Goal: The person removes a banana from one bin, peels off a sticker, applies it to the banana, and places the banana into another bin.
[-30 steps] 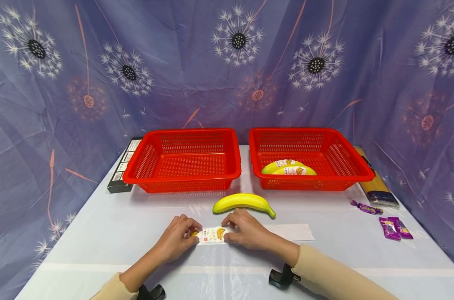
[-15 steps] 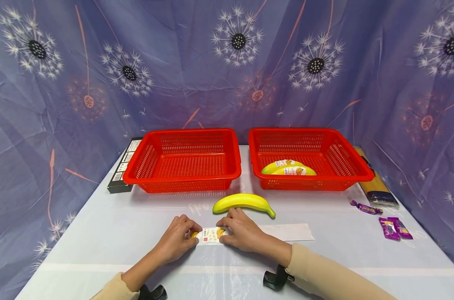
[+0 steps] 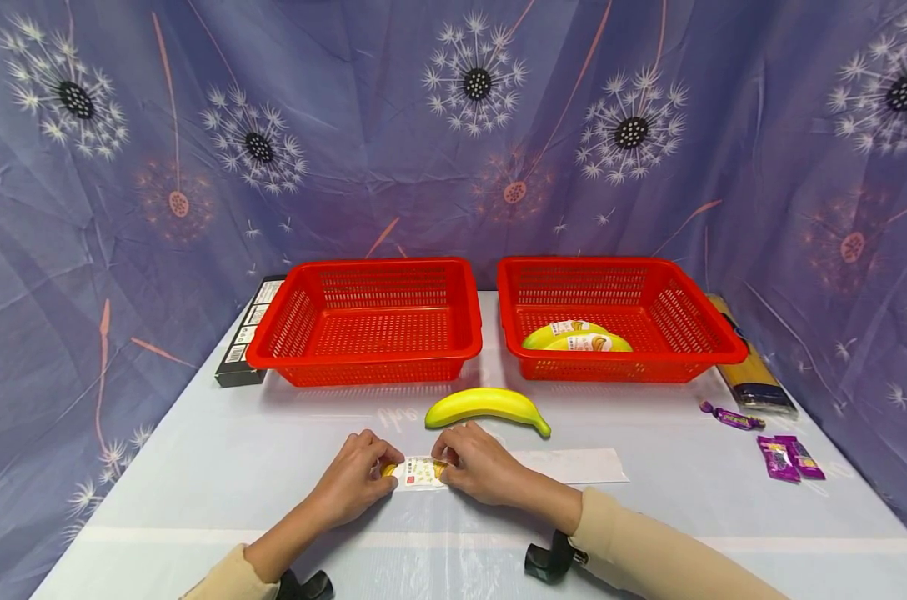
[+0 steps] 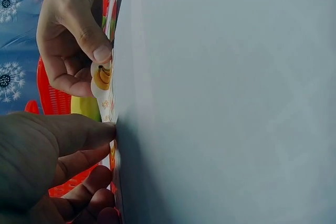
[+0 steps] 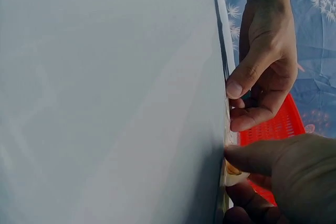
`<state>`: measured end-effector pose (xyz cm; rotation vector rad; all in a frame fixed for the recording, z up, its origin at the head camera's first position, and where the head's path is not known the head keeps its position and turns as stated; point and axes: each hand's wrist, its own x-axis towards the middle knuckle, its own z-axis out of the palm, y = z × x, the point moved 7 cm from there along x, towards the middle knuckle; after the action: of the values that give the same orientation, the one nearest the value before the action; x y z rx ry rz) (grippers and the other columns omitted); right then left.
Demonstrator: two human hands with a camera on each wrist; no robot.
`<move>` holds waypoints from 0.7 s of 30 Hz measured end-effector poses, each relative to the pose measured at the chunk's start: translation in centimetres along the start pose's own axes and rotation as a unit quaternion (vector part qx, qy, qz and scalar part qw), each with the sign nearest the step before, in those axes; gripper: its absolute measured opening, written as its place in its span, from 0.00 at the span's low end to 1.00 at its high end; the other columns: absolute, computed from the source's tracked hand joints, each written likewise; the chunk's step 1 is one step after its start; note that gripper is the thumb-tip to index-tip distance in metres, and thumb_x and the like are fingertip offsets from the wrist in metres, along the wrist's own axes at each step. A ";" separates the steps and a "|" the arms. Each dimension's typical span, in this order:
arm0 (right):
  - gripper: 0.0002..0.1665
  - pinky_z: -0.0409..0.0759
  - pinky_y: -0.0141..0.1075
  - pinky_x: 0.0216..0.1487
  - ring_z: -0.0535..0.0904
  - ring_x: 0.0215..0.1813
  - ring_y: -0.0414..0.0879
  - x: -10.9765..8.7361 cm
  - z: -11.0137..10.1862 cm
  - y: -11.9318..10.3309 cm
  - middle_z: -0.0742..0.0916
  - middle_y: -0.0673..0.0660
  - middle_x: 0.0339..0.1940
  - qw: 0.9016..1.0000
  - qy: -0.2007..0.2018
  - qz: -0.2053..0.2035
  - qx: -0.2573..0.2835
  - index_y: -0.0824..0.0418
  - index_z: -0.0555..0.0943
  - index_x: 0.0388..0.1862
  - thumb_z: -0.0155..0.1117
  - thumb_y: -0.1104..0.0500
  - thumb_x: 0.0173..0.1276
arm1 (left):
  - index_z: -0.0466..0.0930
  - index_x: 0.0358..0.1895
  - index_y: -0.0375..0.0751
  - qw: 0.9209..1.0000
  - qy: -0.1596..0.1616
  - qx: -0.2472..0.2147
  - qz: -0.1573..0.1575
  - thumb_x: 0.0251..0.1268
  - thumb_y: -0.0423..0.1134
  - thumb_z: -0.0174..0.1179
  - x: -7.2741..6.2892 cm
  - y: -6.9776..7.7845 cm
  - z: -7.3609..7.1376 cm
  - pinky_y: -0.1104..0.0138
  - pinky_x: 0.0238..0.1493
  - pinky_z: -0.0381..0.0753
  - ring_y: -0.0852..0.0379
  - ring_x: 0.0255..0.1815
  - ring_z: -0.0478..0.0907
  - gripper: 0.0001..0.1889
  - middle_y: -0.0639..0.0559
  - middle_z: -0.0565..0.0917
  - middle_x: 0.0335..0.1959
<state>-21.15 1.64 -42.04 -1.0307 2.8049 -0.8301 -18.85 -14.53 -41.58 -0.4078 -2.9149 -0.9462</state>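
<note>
A white paper strip [image 3: 573, 467] lies crosswise on the table, with a white label [image 3: 422, 472] printed with bananas at its left part. My left hand [image 3: 354, 477] holds the strip's left end between thumb and fingers, low against the table. At the label's right edge, my right hand [image 3: 482, 472] pinches with thumb and index finger; in the left wrist view the label's banana picture [image 4: 102, 78] shows between those fingertips. Just beyond the right hand lies a yellow banana [image 3: 487, 404] with no label on its visible side.
Two red baskets stand at the back. The right basket [image 3: 697, 364] holds two labelled bananas [image 3: 588, 341]; the left basket [image 3: 378, 358] holds nothing visible. A black box [image 3: 243, 350] is at far left. Purple wrapped sweets [image 3: 779, 457] and a yellow packet [image 3: 757, 371] lie at right.
My right hand has shifted slightly left, its fingertips now over the label's right banana picture. The left hand, strip and loose banana have stayed in place.
</note>
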 end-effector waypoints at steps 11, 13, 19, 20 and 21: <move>0.08 0.64 0.24 0.35 0.65 0.32 0.34 -0.2 -0.2 0.5 0.82 0.42 0.27 0.997 0.015 0.008 0.075 0.52 0.86 0.35 0.64 0.63 0.57 | 0.82 0.32 0.49 1.000 0.006 -0.004 0.010 0.43 0.30 0.67 0.1 0.2 -0.2 0.73 0.34 0.62 0.63 0.33 0.60 0.11 0.58 0.71 0.28; 0.09 0.64 0.24 0.34 0.65 0.32 0.35 -0.4 -0.4 0.4 0.81 0.43 0.27 0.995 0.014 0.001 0.096 0.51 0.86 0.35 0.64 0.63 0.58 | 0.82 0.33 0.49 1.000 0.006 -0.003 0.012 0.43 0.30 0.67 0.0 0.3 -0.2 0.72 0.34 0.61 0.63 0.33 0.60 0.11 0.58 0.71 0.27; 0.10 0.66 0.26 0.36 0.67 0.32 0.36 -1.4 -1.7 0.3 0.81 0.47 0.29 0.980 0.002 -0.004 0.197 0.51 0.85 0.37 0.61 0.64 0.62 | 0.83 0.32 0.48 1.000 0.012 0.003 0.016 0.43 0.31 0.68 0.0 0.3 -0.2 0.73 0.33 0.62 0.63 0.33 0.60 0.11 0.59 0.71 0.27; 0.10 0.68 0.26 0.37 0.68 0.33 0.36 -1.6 -2.0 0.4 0.82 0.49 0.30 0.977 0.001 -0.002 0.212 0.52 0.85 0.38 0.61 0.65 0.62 | 0.82 0.32 0.48 1.000 0.013 0.006 0.015 0.43 0.31 0.68 0.0 0.3 -0.2 0.73 0.33 0.62 0.63 0.33 0.60 0.10 0.59 0.71 0.27; 0.10 0.69 0.26 0.38 0.70 0.34 0.36 -1.8 -2.3 0.6 0.83 0.50 0.32 0.975 0.000 0.002 0.224 0.52 0.85 0.38 0.60 0.65 0.63 | 0.82 0.32 0.48 1.000 0.016 0.009 0.018 0.42 0.31 0.68 0.0 0.3 -0.2 0.73 0.33 0.62 0.63 0.33 0.60 0.10 0.59 0.71 0.27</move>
<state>-20.62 4.17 -40.57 -0.9401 2.4372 -1.3741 -18.79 -14.38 -41.22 -0.4374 -2.8761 -0.9122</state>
